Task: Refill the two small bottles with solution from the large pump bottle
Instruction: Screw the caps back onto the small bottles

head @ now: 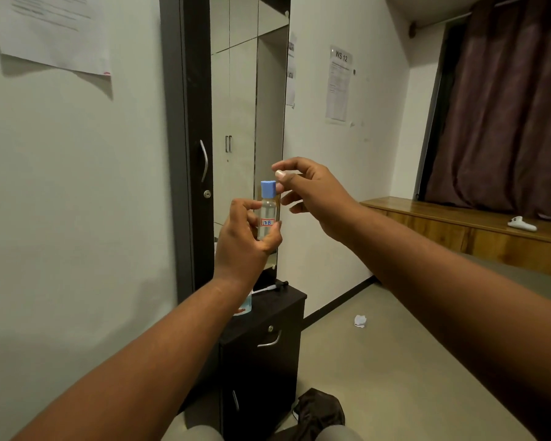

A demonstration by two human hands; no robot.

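Small clear plastic bottle with blue cap (268, 214) held upright, pinched in left hand (245, 240), so loosely spread right hand (312, 195) fingers can reach the cap

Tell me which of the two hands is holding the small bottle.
The left hand grips the small bottle around its body; the right hand is open beside the blue cap.

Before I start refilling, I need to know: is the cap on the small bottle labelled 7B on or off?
On. The blue cap sits atop the small bottle, upright in the left hand.
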